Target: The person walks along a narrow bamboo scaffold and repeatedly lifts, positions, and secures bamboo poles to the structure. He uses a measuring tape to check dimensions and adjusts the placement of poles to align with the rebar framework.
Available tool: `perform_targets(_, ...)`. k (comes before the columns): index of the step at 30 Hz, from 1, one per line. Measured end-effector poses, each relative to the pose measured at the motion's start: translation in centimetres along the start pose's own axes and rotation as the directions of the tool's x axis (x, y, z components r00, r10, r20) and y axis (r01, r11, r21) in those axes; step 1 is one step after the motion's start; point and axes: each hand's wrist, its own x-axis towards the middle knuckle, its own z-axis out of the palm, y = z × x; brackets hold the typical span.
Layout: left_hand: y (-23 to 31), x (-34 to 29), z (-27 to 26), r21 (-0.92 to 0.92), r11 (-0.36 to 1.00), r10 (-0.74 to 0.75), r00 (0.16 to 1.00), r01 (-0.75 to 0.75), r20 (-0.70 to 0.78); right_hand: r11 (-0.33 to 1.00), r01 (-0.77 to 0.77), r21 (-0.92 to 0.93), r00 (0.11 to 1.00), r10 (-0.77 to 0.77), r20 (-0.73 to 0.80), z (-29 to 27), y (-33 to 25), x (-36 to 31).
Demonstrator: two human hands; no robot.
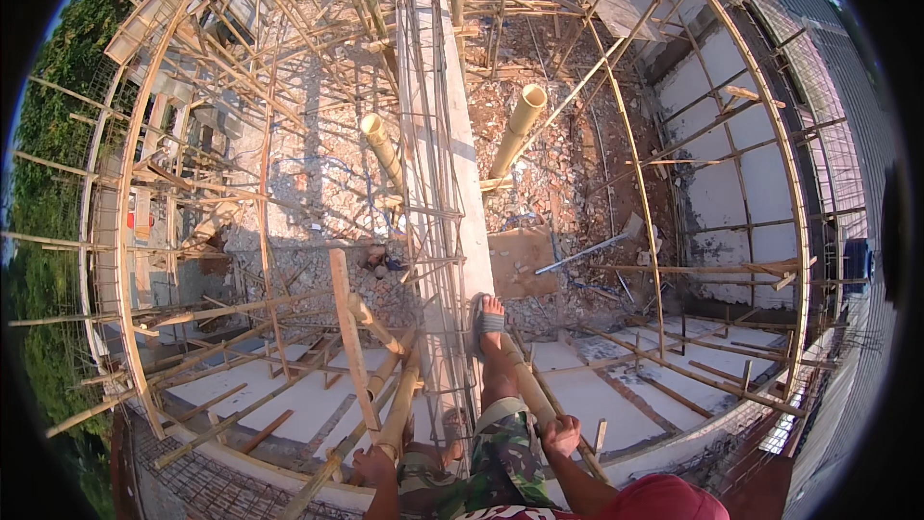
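My right hand (pixel 561 435) is closed around the top of a thick bamboo pole (pixel 527 380) beside my right leg. On the other side, my left hand (pixel 373 465) is closed at the near end of another bamboo pole (pixel 399 409); its fingers are partly hidden. A rough wooden board (pixel 352 342) slants up right next to that hand. My right foot, in a grey sandal (pixel 489 323), stands on a narrow wooden beam form (pixel 472 183). A long steel rebar cage (pixel 433 154) runs along the form's left side.
Two upright bamboo poles, a left one (pixel 382 149) and a right one (pixel 522 125), flank the form ahead. Far below lies rubble-strewn ground (pixel 327 183). Bamboo scaffolding surrounds the drop, with a white wall (pixel 717 135) at right and white panels (pixel 587 404) below me.
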Motion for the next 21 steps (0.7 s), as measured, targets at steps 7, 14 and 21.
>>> perform_targets(7, 1.9, 1.5, -0.5, -0.056, 0.936, -0.339, 0.934, 0.346, 0.112, 0.84, 0.512, 0.179, 0.858, -0.492, -0.148, -8.2, -24.5, 21.7)
perform_targets(14, 1.2, 2.2, 0.1, 0.05, 0.942, -0.337, 0.927, 0.333, 0.166, 0.736, 0.671, -0.085, 0.63, -0.627, -0.457, -18.5, -56.0, 44.5)
perform_targets(21, 28.1, 11.1, 4.2, -0.293, 0.855, 0.415, 0.904, -0.427, -0.104, 0.783, 0.622, 0.007, 0.783, -0.621, 0.023, -16.4, -59.1, 46.9)
